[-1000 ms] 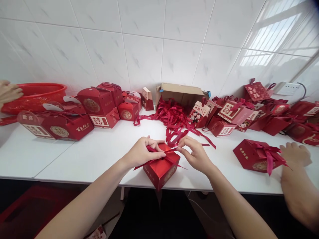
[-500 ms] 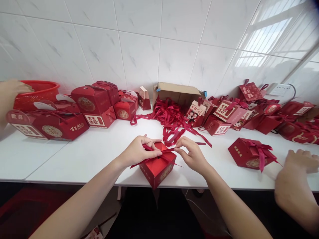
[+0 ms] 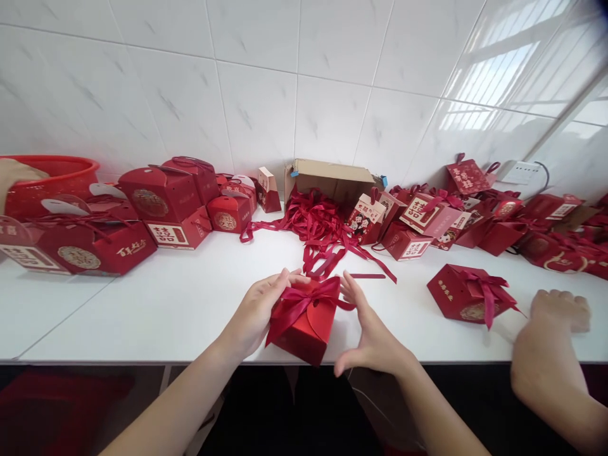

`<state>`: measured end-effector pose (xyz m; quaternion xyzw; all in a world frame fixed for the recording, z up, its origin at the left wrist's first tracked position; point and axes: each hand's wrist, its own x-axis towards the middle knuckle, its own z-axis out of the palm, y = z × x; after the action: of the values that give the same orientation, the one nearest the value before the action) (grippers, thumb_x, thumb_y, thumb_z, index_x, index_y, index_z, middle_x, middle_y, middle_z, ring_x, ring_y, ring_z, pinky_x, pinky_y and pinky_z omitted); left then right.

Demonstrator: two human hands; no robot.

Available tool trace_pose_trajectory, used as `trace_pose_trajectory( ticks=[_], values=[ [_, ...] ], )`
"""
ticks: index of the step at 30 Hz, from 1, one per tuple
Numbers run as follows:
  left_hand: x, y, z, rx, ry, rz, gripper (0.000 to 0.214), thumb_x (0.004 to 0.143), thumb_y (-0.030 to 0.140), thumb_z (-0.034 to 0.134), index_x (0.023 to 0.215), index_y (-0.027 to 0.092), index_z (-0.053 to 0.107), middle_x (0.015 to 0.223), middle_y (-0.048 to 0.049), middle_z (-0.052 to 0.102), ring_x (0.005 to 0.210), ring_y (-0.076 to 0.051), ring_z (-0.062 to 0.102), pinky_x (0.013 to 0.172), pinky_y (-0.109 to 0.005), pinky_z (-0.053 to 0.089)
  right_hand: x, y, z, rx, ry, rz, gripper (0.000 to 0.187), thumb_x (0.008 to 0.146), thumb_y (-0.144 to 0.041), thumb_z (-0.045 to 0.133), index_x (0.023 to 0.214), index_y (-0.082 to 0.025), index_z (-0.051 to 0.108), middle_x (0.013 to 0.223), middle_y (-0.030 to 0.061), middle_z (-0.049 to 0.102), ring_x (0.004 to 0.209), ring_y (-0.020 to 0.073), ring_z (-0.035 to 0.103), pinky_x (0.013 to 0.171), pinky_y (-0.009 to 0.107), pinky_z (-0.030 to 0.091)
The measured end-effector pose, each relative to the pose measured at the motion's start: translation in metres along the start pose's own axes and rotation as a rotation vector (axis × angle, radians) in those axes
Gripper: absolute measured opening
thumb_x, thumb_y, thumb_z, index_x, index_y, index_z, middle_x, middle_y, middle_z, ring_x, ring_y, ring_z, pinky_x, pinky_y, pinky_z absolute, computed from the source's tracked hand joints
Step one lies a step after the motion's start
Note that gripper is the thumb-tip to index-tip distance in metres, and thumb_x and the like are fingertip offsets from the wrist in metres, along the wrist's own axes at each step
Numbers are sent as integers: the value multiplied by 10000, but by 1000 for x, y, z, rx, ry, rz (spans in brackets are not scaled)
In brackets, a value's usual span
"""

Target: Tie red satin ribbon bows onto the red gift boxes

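Observation:
A red gift box (image 3: 310,335) sits at the table's front edge, with a dark red ribbon bow (image 3: 308,296) tied across its folded top. My left hand (image 3: 256,309) grips the box's left side, thumb by the bow and fingers reaching behind, partly hidden. On the other side, my right hand (image 3: 373,335) is open, thumb and fingers spread wide around the box's right corner; its fingertips are close to the ribbon, and I cannot tell if they touch.
A pile of loose ribbon (image 3: 316,218) spills from a cardboard box (image 3: 332,172). Stacked red boxes (image 3: 164,193) and a red basket (image 3: 71,166) stand left. More gift boxes and a bowed box (image 3: 458,291) lie right, near another person's hand (image 3: 560,310). A power strip (image 3: 519,171) is behind.
The ribbon is now a looped bow instead of being pinched between both hands. The box has turned. My right hand let go of the ribbon and spread beside the box.

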<state>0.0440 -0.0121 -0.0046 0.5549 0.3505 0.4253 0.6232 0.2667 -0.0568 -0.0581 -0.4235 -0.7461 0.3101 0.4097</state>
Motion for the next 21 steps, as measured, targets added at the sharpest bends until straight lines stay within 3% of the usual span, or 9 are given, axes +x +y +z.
trace_pose_trajectory(
  ticks=[3,5,7,10,14,15,17,21],
  values=[
    [-10,-4,14,-109,-16,-28,414,847,557,520,997,199,664,1243,-82,633,1235,-305,508,965,-395,465,-14,-8,9,31,32,32,1179,642,-389,808,1488,-309,-11,1513,133,270,1373,316,315,1081,510,326],
    [-17,-7,20,-120,-55,-37,410,834,562,533,1054,228,622,1333,-75,567,1174,-315,558,898,-399,510,-27,-12,11,33,95,12,1097,652,-316,790,1482,-311,72,1498,117,296,1353,312,347,1085,500,328],
    [-23,-12,22,-78,-69,21,414,843,572,508,1122,272,567,1436,-54,458,1237,-315,505,911,-399,511,-44,-12,8,23,199,5,1014,634,-286,775,1456,-299,181,1480,118,315,1330,328,369,1084,505,328],
    [-27,-22,16,108,-27,144,480,872,569,447,1292,337,444,1520,-21,322,1371,-299,330,1037,-420,423,-72,-2,-8,15,463,95,860,694,-281,711,1420,-274,249,1394,143,409,1251,324,455,1042,516,378],
    [-24,-39,1,493,2,83,557,882,492,483,1403,360,337,1544,-16,260,1410,-319,233,1151,-502,206,-95,30,-46,-171,952,191,773,719,-316,716,1383,-238,329,1316,147,445,1172,308,504,999,509,417],
    [-24,-44,-1,549,-2,52,558,890,478,477,1412,365,318,1548,-18,245,1411,-321,226,1153,-521,184,-95,40,-56,-247,1040,187,787,695,-348,737,1372,-224,355,1307,149,438,1176,318,491,996,519,414],
    [-23,-52,-6,618,-19,14,542,913,466,433,1423,373,276,1552,-24,219,1417,-313,213,1148,-545,180,-90,56,-77,-419,1093,259,806,667,-420,747,1360,-194,401,1327,166,398,1234,352,422,1016,550,372],
    [-24,-66,-9,741,-61,8,513,936,472,371,1420,386,224,1555,-21,175,1437,-276,157,1146,-548,194,-67,71,-107,-792,1165,514,890,725,-494,657,1426,-69,310,1473,266,128,1374,454,104,1064,650,147]
  ],
)
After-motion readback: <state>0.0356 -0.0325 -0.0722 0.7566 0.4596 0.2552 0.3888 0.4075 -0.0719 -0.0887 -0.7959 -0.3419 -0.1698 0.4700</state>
